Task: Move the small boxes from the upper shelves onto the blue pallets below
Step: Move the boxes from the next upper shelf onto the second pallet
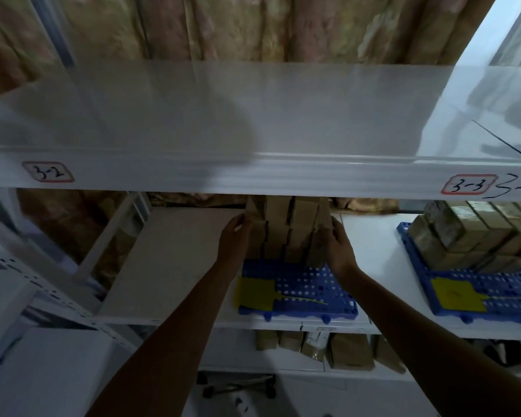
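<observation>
Room: white metal shelving (253,173) in front of a patterned curtain (253,25); the picture is motion-blurred.
Upper shelf: bare, with labels "3-2" (48,171) and "3-3" (469,184).
Pallets: two blue pallets on the shelf below, one centre (298,293), one right (487,293), each with a yellow tag.
Boxes: brown stack (286,230) on the centre pallet; the number is lost to blur.
Left hand: (233,236) pressed flat on the stack's left side.
Right hand: (339,245) clasps its right side.
Arms: both stretched forward.
</observation>
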Available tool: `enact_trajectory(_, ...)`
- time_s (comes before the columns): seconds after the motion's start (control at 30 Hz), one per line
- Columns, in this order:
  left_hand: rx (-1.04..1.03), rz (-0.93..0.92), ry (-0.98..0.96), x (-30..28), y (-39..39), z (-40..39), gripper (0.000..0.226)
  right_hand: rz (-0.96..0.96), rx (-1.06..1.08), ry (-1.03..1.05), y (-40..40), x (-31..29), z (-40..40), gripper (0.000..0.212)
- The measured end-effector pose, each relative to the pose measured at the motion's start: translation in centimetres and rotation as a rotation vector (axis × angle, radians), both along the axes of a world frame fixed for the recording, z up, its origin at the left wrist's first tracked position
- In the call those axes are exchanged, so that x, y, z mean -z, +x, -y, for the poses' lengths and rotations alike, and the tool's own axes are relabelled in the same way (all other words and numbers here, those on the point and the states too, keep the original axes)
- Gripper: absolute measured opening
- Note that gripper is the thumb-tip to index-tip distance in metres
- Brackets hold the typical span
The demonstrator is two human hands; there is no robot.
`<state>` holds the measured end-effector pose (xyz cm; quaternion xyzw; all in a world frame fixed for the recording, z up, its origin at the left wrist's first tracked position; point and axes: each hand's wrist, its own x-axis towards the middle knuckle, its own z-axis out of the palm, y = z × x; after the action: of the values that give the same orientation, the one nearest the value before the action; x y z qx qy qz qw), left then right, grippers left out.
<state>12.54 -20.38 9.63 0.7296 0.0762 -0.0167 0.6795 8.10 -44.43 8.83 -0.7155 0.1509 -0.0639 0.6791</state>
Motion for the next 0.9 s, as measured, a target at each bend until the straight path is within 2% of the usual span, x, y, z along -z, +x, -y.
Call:
enact_trajectory(0.07, 0.008, -0.006, 0.017, -0.3, 0.2, -0.2, 0.03, 0.015, -0.011, -0.022, 0.1, 0.0, 0.3, 0.051)
enact_trajectory(0.13, 0.001, -0.013, 0.044, -1.2, 0.4, -0.4, 0.047, 0.034, 0.006, -0.061, 0.2, -0.3, 0.6, 0.054)
enact_trajectory(0.17, -0.019, 0.049, 0.046, -1.7, 0.3, -0.5, 0.051, 0.079, 0.025, -0.096, 0.2, -0.6, 0.7, 0.054)
enact_trajectory(0.27, 0.001, 0.32, 0.062, -3.1, 0.0, -0.5, 0.036, 0.323, -0.002, -0.397, -0.1, -1.7, 0.8, 0.054)
enact_trajectory(0.33, 0.101, 0.38, 0.167, -3.5, 0.0, 0.1, 0.035, 0.447, -0.095, -0.628, 0.0, -2.2, 0.6, 0.062)
enact_trajectory(0.4, 0.202, 0.359, 0.263, -3.6, 0.2, 0.7, 0.026, 0.446, -0.126, -0.707, 0.6, -2.5, 0.0, 0.072)
enact_trajectory(0.43, 0.234, 0.365, 0.293, -3.6, 0.4, 0.9, 0.021, 0.431, -0.112, -0.697, 0.7, -2.6, -0.4, 0.071)
enact_trajectory(0.5, 0.221, 0.378, 0.33, -3.5, 0.6, 1.1, 0.035, 0.402, -0.074, -0.659, 0.9, -3.0, -0.9, 0.06)
enact_trajectory(0.63, 0.167, 0.335, 0.332, -3.2, 1.1, 0.9, 0.046, 0.348, -0.099, -0.615, 1.3, -3.5, -0.9, 0.045)
enact_trajectory(0.7, 0.18, 0.297, 0.315, -3.2, 1.1, 0.6, 0.045, 0.356, -0.094, -0.541, 1.3, -3.5, -0.5, 0.041)
enact_trajectory(0.8, 0.075, 0.25, 0.128, -2.9, 1.5, 0.1, 0.053, 0.33, 0.084, -0.365, 1.4, -3.0, 0.6, 0.039)
enact_trajectory(0.83, 0.003, 0.182, 0.03, -2.8, 1.9, -0.1, 0.052, 0.255, 0.144, -0.274, 1.7, -2.6, 1.2, 0.042)
enact_trajectory(0.9, -0.123, -0.042, -0.112, -2.3, 2.5, -0.4, 0.053, -0.036, 0.186, 0.032, 2.5, -1.3, 2.4, 0.057)
